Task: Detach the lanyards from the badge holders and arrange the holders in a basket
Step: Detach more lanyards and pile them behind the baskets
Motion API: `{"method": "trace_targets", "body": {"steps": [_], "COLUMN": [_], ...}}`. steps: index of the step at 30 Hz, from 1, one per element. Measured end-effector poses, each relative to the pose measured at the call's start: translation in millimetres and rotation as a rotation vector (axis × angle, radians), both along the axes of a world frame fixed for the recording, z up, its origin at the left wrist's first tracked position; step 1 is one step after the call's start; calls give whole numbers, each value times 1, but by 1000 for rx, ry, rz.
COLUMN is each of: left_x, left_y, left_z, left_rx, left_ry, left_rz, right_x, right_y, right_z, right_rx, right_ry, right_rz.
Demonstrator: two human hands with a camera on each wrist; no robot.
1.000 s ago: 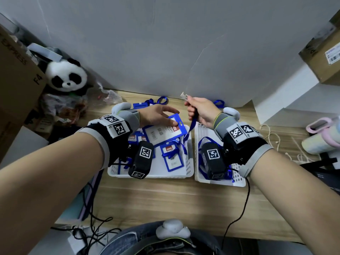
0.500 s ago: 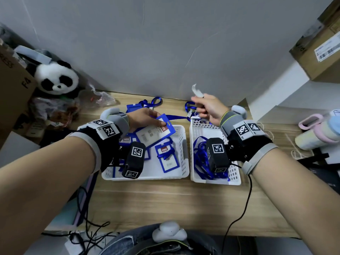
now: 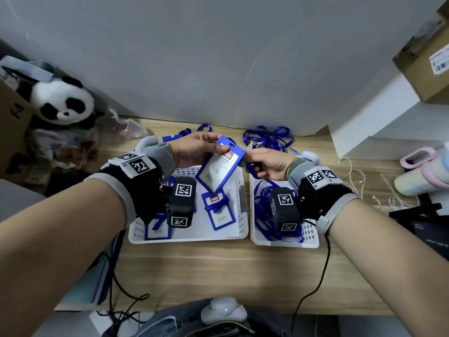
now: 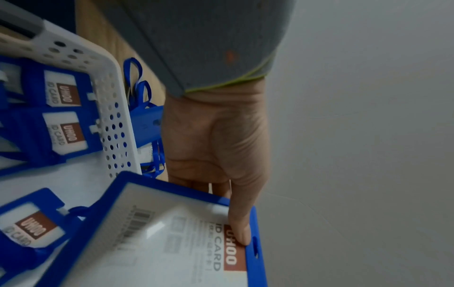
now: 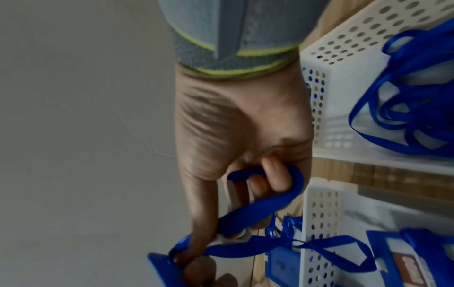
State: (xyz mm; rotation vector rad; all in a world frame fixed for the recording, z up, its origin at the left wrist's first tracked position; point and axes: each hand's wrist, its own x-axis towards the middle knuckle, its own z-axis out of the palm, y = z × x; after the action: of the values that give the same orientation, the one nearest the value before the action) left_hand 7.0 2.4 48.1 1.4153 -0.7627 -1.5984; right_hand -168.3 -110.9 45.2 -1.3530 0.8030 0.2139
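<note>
My left hand [image 3: 218, 148] pinches a blue badge holder [image 3: 218, 164] by its top and holds it tilted above the left white basket [image 3: 187, 238]. In the left wrist view my thumb presses the holder [image 4: 172, 242] beside its slot, which looks empty. My right hand [image 3: 250, 158] grips a blue lanyard [image 5: 258, 213] with its metal clip [image 5: 236, 236], and its index finger reaches the holder's corner [image 5: 159, 266]. More holders [image 3: 218, 210] lie in the left basket, wrapped in lanyards. The right basket [image 3: 284, 243] holds loose lanyards.
A tangle of blue lanyards [image 3: 267, 138] lies on the wooden desk behind the baskets, against the wall. One more holder [image 3: 170, 137] lies behind the left basket. A plush panda [image 3: 63, 103] sits at far left, a pink-handled cup [image 3: 422, 171] at right.
My right hand, which was raised with the clip, has come down and left to the holder's top edge. My left hand has lifted the holder from flat over the basket to steeply tilted.
</note>
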Motion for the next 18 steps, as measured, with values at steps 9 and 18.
{"method": "trace_targets", "body": {"steps": [9,18], "left_x": [-10,0], "left_y": [-40,-64], "left_z": [11,-29], "left_rx": [-20,132], "left_ry": [53,-194], "left_rz": [-41,429], "right_x": [26,31], "right_y": [-9,-91], "right_z": [-11,-19], "right_rx": [-280,-346], "right_ry": [128,-54], "right_rz": [269,-637]}}
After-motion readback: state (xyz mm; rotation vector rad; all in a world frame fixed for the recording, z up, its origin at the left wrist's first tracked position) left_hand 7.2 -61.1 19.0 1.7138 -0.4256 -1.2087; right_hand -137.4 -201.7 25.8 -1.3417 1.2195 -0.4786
